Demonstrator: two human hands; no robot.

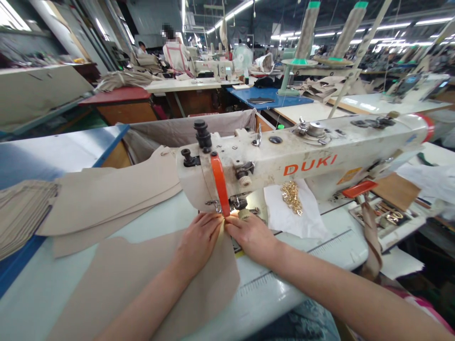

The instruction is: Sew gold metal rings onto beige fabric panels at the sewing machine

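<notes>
A large beige fabric piece (149, 270) lies on the pale machine table, its upper edge under the needle area of a white sewing machine (263, 161) marked DUKI. My left hand (199, 239) rests on the fabric with its fingers pressed together at that edge, just left of the orange guard (220, 184). Right beside the needle, my right hand (250, 234) pinches at the fabric's edge, fingertips nearly meeting those of the left. The exact spot under the fingertips is hidden.
Gold metal rings (292, 196) lie on a white cloth (307, 222) right of the needle. Beige panels (117, 194) are layered at left, near a stack (24, 213). A parts tray (387, 218) stands at right. A person (176, 54) sits further back.
</notes>
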